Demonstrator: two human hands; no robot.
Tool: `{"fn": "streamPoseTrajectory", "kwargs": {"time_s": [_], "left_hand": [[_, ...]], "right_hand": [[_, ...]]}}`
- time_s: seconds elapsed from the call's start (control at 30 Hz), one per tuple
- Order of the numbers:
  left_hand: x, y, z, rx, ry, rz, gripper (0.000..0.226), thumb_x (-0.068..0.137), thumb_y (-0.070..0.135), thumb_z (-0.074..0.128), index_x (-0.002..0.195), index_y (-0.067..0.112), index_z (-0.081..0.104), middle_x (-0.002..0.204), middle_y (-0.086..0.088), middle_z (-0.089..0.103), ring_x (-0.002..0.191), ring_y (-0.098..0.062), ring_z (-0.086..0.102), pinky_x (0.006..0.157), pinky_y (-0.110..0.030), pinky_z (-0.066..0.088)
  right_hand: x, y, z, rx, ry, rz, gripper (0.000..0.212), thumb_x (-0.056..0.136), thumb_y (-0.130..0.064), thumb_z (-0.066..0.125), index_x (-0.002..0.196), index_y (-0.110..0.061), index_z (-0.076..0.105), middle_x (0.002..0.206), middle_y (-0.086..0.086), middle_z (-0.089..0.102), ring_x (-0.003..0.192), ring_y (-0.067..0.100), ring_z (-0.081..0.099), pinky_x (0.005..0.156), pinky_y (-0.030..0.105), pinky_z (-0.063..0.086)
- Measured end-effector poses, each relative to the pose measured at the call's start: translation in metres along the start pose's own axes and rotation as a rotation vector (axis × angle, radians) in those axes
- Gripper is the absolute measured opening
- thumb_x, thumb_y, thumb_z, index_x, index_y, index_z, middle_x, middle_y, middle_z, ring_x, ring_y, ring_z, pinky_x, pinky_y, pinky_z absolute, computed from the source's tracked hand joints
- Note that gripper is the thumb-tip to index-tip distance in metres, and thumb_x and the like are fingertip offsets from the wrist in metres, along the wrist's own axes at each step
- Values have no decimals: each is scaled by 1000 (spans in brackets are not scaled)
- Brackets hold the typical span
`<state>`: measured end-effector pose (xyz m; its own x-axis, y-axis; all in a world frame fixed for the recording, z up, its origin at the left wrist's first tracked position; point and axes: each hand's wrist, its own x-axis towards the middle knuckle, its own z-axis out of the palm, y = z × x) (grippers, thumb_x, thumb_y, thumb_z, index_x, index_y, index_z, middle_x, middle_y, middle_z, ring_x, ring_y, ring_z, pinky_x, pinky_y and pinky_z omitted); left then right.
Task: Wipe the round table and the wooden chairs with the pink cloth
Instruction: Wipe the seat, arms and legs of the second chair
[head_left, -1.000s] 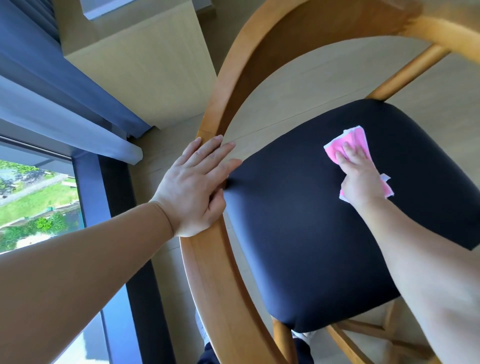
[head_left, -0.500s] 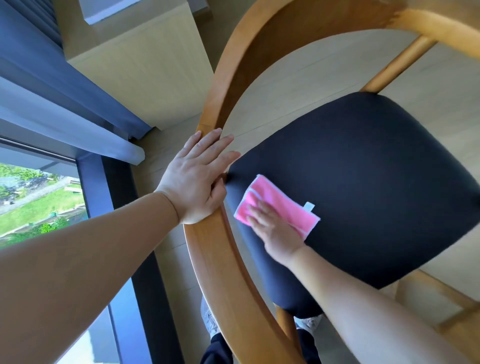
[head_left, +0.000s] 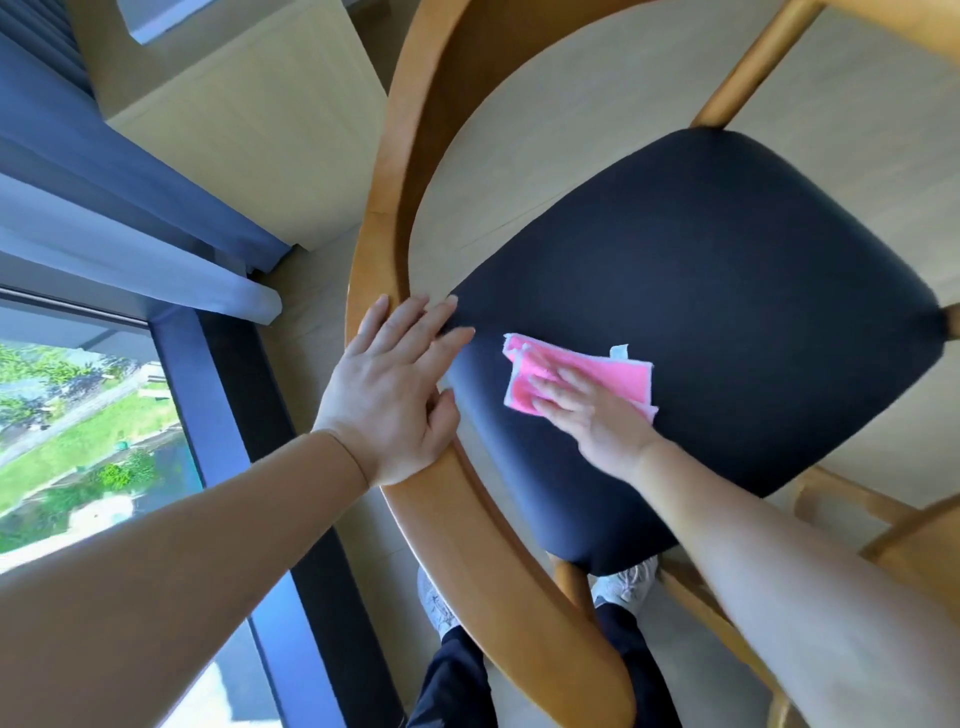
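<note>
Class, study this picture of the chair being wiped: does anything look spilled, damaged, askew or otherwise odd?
Nothing stands out. The pink cloth lies flat on the dark seat under the right hand, while the left hand rests on the chair's curved wooden rail. No spill, tear or break shows.

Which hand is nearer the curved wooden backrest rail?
Left. The left hand rests flat on the curved wooden backrest rail; the right hand presses the pink cloth on the black seat cushion, apart from it.

Head camera, looking steeply down from above

One wide-angle view, close over the wooden chair (head_left: 395, 218), its dark seat (head_left: 701, 312) filling the centre; window (head_left: 88, 415) at 9 o'clock
</note>
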<state>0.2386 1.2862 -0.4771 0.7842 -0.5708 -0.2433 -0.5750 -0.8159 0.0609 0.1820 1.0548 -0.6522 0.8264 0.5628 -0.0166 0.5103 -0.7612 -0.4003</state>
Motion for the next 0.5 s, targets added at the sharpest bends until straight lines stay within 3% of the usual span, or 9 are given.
{"fn": "streamPoseTrajectory", "kwargs": {"time_s": [0.17,0.27,0.37,0.5], "left_hand": [[-13,13,10,-6,23,1,51,84,31,39,131,18,53,147,-7,43,141,-29,29,119,-49,10],[-11,12,12,-24,48,8,51,82,30,39,128,18,56,145,-6,46,139,-29,33,118,-49,12],[-12,12,14,-22,62,8,50,82,29,40,128,18,57,144,-5,47,139,-28,33,118,-48,12],[-11,10,13,-26,59,9,50,82,29,38,126,18,58,144,-5,47,138,-28,34,118,-49,12]], "right_hand": [[-40,78,-24,-53,-67,245,66,81,23,44,140,-7,46,153,6,31,143,31,22,116,43,22],[-47,120,-41,-45,-55,451,73,79,22,45,144,-10,39,156,6,23,145,32,17,118,44,16],[-47,144,-49,-51,-51,719,75,85,11,50,150,-14,23,160,2,8,147,25,3,119,35,5],[-41,138,-40,-51,-77,831,78,86,8,49,152,-16,16,161,-2,-1,146,22,-4,116,37,3]]}}
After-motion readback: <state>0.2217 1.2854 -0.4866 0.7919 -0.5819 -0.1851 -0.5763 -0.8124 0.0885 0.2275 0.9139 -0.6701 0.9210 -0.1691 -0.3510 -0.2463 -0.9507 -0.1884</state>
